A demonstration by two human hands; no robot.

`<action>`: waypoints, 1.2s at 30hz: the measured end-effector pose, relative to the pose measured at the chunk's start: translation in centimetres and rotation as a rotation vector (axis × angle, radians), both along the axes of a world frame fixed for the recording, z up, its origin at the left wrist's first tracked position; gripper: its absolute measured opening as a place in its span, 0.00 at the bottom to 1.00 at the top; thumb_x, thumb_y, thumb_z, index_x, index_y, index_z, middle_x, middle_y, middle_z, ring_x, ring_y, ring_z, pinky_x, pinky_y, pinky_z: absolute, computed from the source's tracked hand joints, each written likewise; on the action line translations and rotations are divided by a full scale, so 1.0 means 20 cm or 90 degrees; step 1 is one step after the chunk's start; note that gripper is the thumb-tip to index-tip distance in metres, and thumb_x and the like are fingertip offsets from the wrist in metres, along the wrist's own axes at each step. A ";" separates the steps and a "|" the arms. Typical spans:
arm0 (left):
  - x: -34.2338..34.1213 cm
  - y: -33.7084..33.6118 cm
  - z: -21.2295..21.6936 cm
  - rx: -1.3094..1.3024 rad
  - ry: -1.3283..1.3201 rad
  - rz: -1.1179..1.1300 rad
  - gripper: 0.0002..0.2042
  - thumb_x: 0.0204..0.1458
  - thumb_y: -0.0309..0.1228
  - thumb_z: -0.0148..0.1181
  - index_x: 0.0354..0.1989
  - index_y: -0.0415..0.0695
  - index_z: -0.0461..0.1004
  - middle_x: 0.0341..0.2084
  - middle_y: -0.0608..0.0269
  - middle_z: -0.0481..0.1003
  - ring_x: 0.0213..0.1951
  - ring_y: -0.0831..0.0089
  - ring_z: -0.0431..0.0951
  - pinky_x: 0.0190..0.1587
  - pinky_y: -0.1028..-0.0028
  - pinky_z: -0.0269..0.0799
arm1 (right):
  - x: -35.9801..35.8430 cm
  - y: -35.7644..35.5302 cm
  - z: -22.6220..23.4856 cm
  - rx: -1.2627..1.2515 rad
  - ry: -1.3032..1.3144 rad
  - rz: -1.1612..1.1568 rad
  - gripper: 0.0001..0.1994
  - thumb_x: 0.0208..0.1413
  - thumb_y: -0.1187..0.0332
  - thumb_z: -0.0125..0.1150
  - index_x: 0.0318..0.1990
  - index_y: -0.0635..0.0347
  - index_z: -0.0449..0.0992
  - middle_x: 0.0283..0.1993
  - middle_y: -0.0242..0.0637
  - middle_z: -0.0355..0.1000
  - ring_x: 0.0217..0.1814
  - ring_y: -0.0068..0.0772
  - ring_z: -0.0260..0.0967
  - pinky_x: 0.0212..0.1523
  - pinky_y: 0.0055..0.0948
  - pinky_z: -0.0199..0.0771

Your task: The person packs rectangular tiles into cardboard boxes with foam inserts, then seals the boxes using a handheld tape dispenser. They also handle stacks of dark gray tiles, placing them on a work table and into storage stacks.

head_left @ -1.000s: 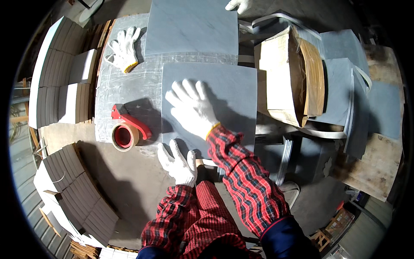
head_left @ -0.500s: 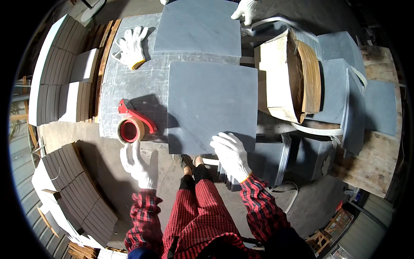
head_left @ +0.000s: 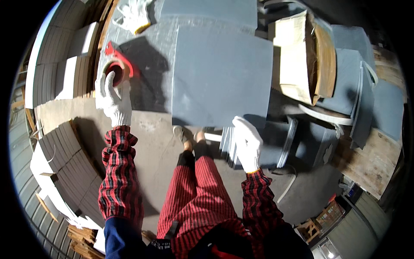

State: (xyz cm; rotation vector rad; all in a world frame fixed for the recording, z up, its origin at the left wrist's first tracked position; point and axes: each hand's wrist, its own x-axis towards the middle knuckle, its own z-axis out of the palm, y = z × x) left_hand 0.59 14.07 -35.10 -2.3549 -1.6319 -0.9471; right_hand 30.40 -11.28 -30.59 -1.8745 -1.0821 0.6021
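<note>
My left hand (head_left: 113, 102), in a white knit glove, is closed around the roll of a red tape dispenser (head_left: 129, 64) at the left of the covered table. Its fingers curl over the tape roll, and the red handle looks blurred. A large square grey stone slab (head_left: 222, 75) lies in front of me, jutting over the table's near edge. By that slab's near right edge is my right hand (head_left: 249, 144), also gloved, its fingers stretched out close together. Nothing shows in it. A second grey slab (head_left: 211, 12) lies beyond the first.
A loose white glove (head_left: 133, 16) lies at the far left of the table. An open cardboard box (head_left: 289, 58) stands right, among more grey slabs (head_left: 345, 80) and white edge strips (head_left: 323, 116). White slab stacks (head_left: 64, 157) line the left side. Upright slabs (head_left: 276, 144) stand below right.
My left hand has reached forward and closed on the tape dispenser, which has shifted left. My right hand has drawn back from the slab's top to its near edge. Another person's gloved hand has left view.
</note>
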 end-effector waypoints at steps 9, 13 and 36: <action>0.00 -0.38 -0.17 -0.210 -0.420 0.304 0.23 0.59 0.35 0.62 0.61 0.40 0.67 0.61 0.52 0.63 0.62 0.59 0.65 0.66 0.61 0.59 | -0.17 -0.26 -0.06 -0.251 -0.025 0.005 0.27 0.61 0.68 0.61 0.68 0.54 0.65 0.39 0.38 0.77 0.35 0.30 0.75 0.38 0.28 0.76; 0.10 -0.46 -0.15 -0.161 -0.242 0.219 0.18 0.56 0.33 0.63 0.54 0.43 0.74 0.56 0.51 0.67 0.59 0.58 0.67 0.62 0.60 0.62 | -0.28 -0.21 -0.09 -0.210 -0.043 0.012 0.27 0.62 0.66 0.60 0.68 0.54 0.65 0.42 0.45 0.79 0.39 0.35 0.78 0.40 0.32 0.78; 0.24 -0.62 -0.08 -0.178 -0.127 -0.149 0.15 0.53 0.23 0.63 0.50 0.45 0.77 0.49 0.54 0.77 0.54 0.57 0.75 0.58 0.61 0.68 | -0.01 -0.30 -0.19 0.032 0.147 -0.328 0.21 0.62 0.78 0.59 0.62 0.67 0.70 0.55 0.44 0.74 0.53 0.29 0.74 0.56 0.28 0.76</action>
